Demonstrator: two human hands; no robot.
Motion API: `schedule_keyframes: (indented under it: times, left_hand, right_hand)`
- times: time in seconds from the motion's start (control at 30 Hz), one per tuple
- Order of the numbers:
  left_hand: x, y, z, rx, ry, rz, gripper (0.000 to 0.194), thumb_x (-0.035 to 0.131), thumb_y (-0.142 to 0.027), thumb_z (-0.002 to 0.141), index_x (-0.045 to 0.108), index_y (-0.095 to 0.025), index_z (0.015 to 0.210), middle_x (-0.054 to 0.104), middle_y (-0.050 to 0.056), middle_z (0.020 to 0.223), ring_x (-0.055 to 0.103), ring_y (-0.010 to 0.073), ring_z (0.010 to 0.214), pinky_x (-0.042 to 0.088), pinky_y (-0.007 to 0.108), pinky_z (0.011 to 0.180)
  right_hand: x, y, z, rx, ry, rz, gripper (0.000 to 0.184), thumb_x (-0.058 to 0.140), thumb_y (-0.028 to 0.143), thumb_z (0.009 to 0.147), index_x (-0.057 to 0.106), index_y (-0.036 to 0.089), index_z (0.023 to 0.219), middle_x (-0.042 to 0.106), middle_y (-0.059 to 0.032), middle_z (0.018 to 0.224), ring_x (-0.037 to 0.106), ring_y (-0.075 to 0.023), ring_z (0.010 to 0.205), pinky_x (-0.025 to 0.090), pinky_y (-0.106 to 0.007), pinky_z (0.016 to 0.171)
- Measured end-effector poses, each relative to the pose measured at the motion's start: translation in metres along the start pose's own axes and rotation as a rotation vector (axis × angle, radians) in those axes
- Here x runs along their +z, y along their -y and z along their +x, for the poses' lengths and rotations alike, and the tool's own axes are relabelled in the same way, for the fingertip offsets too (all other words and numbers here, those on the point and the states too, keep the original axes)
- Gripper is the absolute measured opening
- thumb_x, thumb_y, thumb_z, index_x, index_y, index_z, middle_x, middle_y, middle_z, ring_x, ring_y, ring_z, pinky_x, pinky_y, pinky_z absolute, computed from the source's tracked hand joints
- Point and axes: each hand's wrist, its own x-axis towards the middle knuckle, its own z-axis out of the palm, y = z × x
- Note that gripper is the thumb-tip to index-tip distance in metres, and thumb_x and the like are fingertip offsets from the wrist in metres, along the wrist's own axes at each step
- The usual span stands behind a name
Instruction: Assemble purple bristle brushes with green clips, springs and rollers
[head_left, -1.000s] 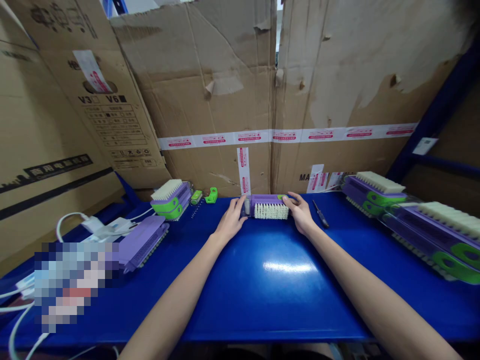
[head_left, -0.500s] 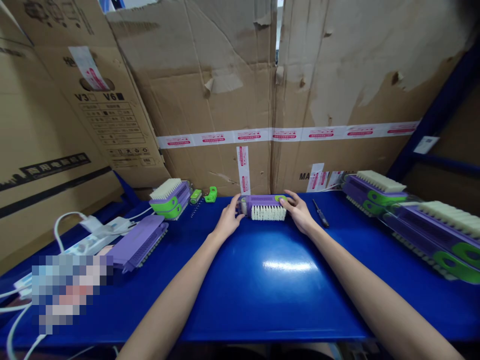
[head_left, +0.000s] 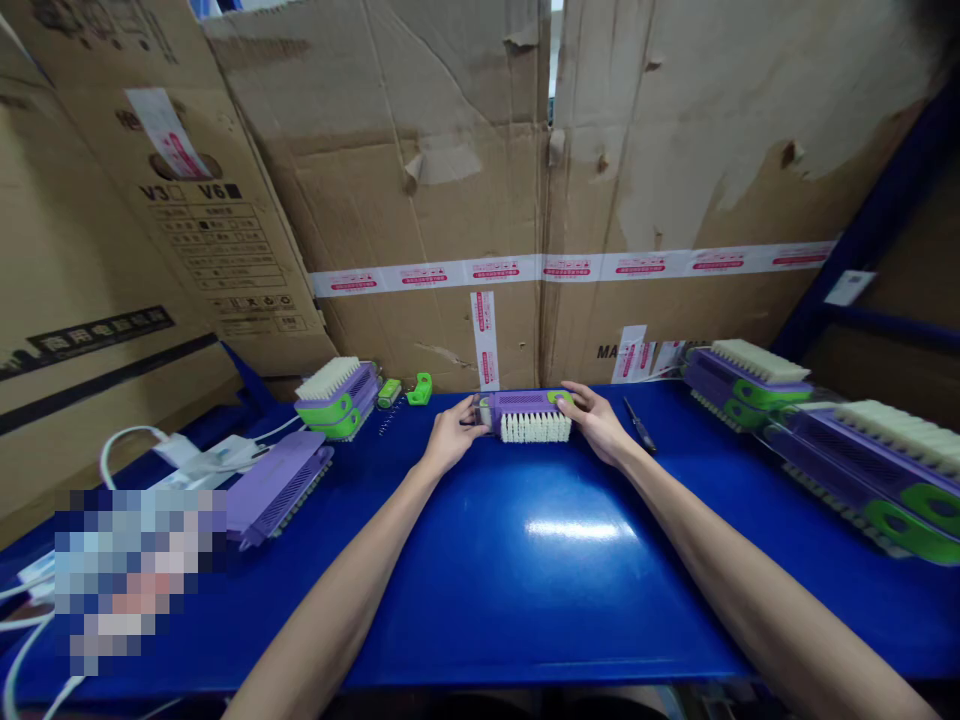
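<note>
A purple brush [head_left: 525, 403] with pale bristles facing me lies across the far middle of the blue table. My left hand [head_left: 451, 437] grips its clear left end, thumb on the near side. At the brush's green right end, my right hand [head_left: 594, 416] is closed with the thumb on the green part. A thin screwdriver [head_left: 640, 424] lies just right of my right hand. Left of my left hand are a green bracket [head_left: 421, 389], a small green block [head_left: 389, 393] and a thin spring-like strip [head_left: 393, 418].
Stacked purple-green brushes [head_left: 339, 398] stand at the back left, near a purple brush [head_left: 281, 486] lying bristles down. More brushes [head_left: 862, 470] line the right side. A white power strip [head_left: 202, 462] with cables lies left. Cardboard [head_left: 420, 330] walls the back.
My left hand's fingers have closed in more around the brush's clear end. My right hand stays at the green end. The whole view has shifted slightly.
</note>
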Motion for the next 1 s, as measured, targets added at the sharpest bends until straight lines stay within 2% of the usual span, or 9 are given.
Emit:
schedule_keyframes:
  times: [0.1, 0.23, 0.37, 0.53, 0.83, 1.0]
  left_hand:
    - [-0.002, -0.002, 0.001, 0.03, 0.018, -0.041, 0.064, 0.073, -0.008, 0.059, 0.054, -0.013, 0.12, 0.067, 0.008, 0.108, 0.063, 0.0229, 0.101, 0.047, 0.04, 0.094]
    - [-0.005, -0.005, 0.001, 0.06, 0.106, -0.084, 0.056, 0.073, -0.011, 0.06, 0.058, -0.013, 0.113, 0.069, 0.008, 0.105, 0.064, 0.0229, 0.097, 0.047, 0.042, 0.093]
    - [-0.006, -0.008, 0.0, 0.044, 0.109, -0.09, 0.056, 0.075, -0.012, 0.057, 0.059, -0.012, 0.111, 0.07, 0.009, 0.101, 0.065, 0.0228, 0.094, 0.049, 0.042, 0.09]
    - [-0.006, -0.014, -0.002, 0.026, 0.215, -0.121, 0.054, 0.074, -0.013, 0.059, 0.058, -0.011, 0.112, 0.07, 0.009, 0.099, 0.066, 0.0221, 0.088, 0.052, 0.039, 0.084]
    - [0.004, -0.014, -0.005, 0.006, 0.056, -0.135, 0.057, 0.075, -0.007, 0.056, 0.06, -0.009, 0.11, 0.071, 0.009, 0.096, 0.066, 0.024, 0.092, 0.051, 0.042, 0.088]
    - [0.012, -0.008, -0.006, -0.002, 0.017, -0.21, 0.059, 0.074, -0.006, 0.056, 0.059, -0.011, 0.113, 0.07, 0.009, 0.1, 0.066, 0.0235, 0.093, 0.051, 0.041, 0.089]
  right_hand:
    - [-0.001, 0.0, 0.001, 0.012, 0.002, 0.006, 0.054, 0.076, 0.039, 0.064, 0.056, 0.021, 0.111, 0.067, -0.0075, 0.109, 0.061, -0.0227, 0.103, 0.046, -0.038, 0.092]
    - [-0.003, 0.001, 0.001, 0.033, 0.007, 0.018, 0.054, 0.076, 0.039, 0.064, 0.056, 0.022, 0.11, 0.067, -0.0072, 0.107, 0.062, -0.022, 0.098, 0.047, -0.037, 0.088]
    - [-0.004, 0.004, 0.001, 0.043, 0.01, 0.029, 0.053, 0.077, 0.038, 0.063, 0.057, 0.022, 0.109, 0.067, -0.0067, 0.105, 0.063, -0.0205, 0.094, 0.047, -0.035, 0.086]
    - [-0.006, 0.009, 0.0, 0.057, 0.026, 0.025, 0.055, 0.078, 0.038, 0.061, 0.057, 0.022, 0.109, 0.069, -0.0046, 0.095, 0.064, -0.0199, 0.087, 0.047, -0.035, 0.082]
    - [-0.008, 0.005, 0.003, 0.012, 0.004, 0.035, 0.056, 0.078, 0.037, 0.061, 0.057, 0.022, 0.11, 0.068, -0.0059, 0.101, 0.063, -0.0197, 0.09, 0.046, -0.036, 0.086]
    - [-0.007, 0.007, 0.003, -0.034, -0.016, 0.008, 0.055, 0.077, 0.04, 0.061, 0.057, 0.022, 0.11, 0.067, -0.0064, 0.103, 0.063, -0.0206, 0.093, 0.046, -0.037, 0.087]
